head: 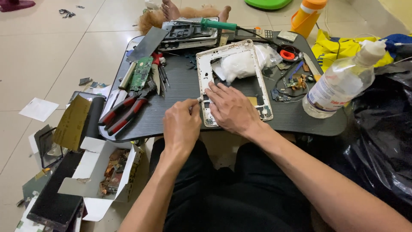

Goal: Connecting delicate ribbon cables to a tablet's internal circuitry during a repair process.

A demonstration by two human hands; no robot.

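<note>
A white tablet frame (pixel 253 64) lies on the small dark lap table (pixel 180 90). My right hand (pixel 231 108) presses flat on the frame's lower part, fingers spread toward its left rail. My left hand (pixel 182 124) is beside it, fingers pinched on a small thin tool or swab whose tip (pixel 199 99) meets the frame's left edge. What exactly the left hand holds is too small to tell. A wad of white cotton (pixel 240 64) sits inside the frame opening.
Red-handled pliers (pixel 124 112), a green circuit board (pixel 140 73), screwdrivers (pixel 163 76), a green-handled soldering iron (pixel 216 24) and stacked device parts (pixel 189 34) crowd the table. A clear liquid bottle (pixel 339 83) stands at right. An open cardboard box (pixel 109 172) and scraps lie on the floor left.
</note>
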